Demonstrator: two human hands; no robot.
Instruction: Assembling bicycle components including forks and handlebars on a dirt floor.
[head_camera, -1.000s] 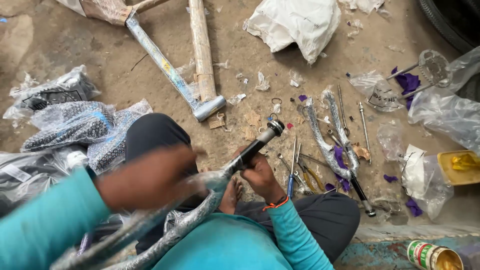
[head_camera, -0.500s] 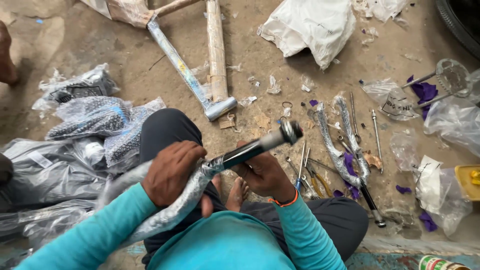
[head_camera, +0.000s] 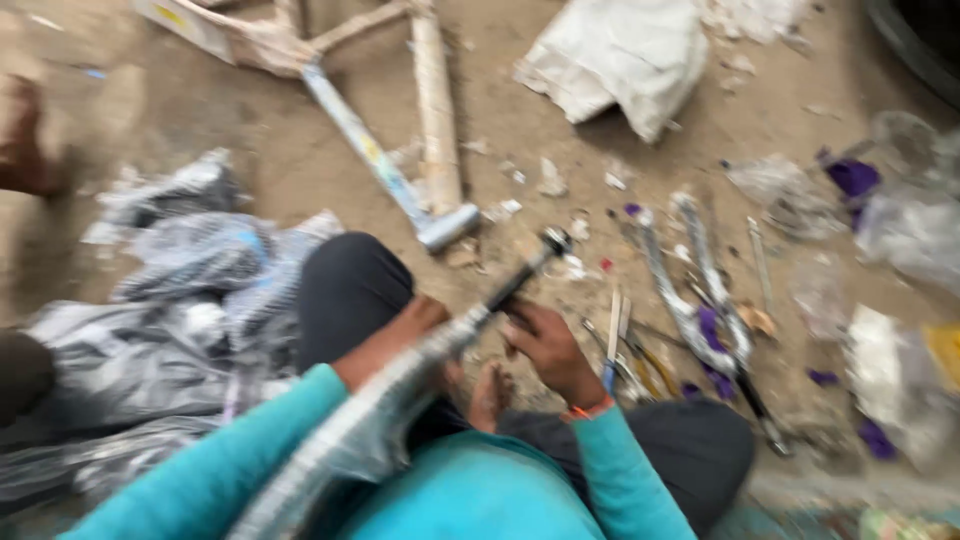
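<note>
I sit on a dirt floor with a long metal bicycle part (head_camera: 400, 385) across my lap, its lower length wrapped in clear plastic. Its dark bare end (head_camera: 535, 262) points up and right, away from me. My right hand (head_camera: 548, 352) grips the shaft just below that dark end. My left hand (head_camera: 405, 335) is under and behind the wrapped shaft, mostly hidden by it, and seems to hold it. Both arms wear teal sleeves. The frame is blurred.
A wrapped bicycle frame (head_camera: 385, 170) lies on the ground ahead. Plastic-wrapped parts (head_camera: 190, 290) are heaped at my left. Chrome parts (head_camera: 700, 300), pliers and small tools (head_camera: 625, 350) lie at my right, with a white bag (head_camera: 620, 60) beyond and clear bags (head_camera: 900, 380) far right.
The view has swung and blurred. My left hand has slid from on top of the wrapped shaft to beneath it. My right hand keeps its grip near the dark end.
</note>
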